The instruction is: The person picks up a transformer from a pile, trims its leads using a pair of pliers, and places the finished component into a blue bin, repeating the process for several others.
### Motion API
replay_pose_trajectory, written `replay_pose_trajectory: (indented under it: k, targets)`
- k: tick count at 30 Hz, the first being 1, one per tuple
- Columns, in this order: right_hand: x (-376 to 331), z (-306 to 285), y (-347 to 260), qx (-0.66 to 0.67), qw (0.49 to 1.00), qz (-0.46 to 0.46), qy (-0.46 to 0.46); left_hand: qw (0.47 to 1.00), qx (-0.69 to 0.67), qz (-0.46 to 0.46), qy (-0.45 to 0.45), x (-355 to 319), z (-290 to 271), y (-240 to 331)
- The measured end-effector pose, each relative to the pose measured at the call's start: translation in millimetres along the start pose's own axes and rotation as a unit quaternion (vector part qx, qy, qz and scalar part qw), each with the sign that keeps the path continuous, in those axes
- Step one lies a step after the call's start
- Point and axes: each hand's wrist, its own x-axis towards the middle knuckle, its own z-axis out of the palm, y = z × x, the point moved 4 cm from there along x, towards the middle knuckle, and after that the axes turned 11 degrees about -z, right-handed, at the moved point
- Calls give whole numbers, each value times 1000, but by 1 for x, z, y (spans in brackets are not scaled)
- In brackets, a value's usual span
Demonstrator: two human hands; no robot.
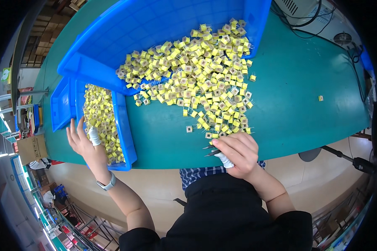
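Observation:
My left hand (86, 142) hovers at the left edge of a small blue bin (127, 134), fingers spread and nothing visible in them. That bin holds many small yellow transformers (100, 111) with thin metal pins. Close to the table's front edge, my right hand (242, 152) grips dark-tipped tweezers (213, 154), whose prongs stand apart and point left. White coverings wrap one finger on each hand. Just beyond the tweezers lies a large heap of the same transformers (209, 79), spilling out of a big blue crate (155, 25) tipped on its side.
A blue tray (63, 106) sits left of the small bin. One stray transformer (321, 98) lies on the green table (289, 125) at right. A pale equipment box (308, 16) with black cables occupies the far right corner. A cardboard box (32, 149) is beyond the left edge.

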Motion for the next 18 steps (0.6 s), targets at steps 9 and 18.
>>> replay_pose_trajectory:
  k: [9, 18]
  targets:
    - [0, 0, 1, -11, 1000, 6, -5, 883, -419, 13, -210, -54, -24, 124]
    - [0, 0, -1, -4, 1000, 4, 4, 885, -379, 54, -264, -84, 1, 185]
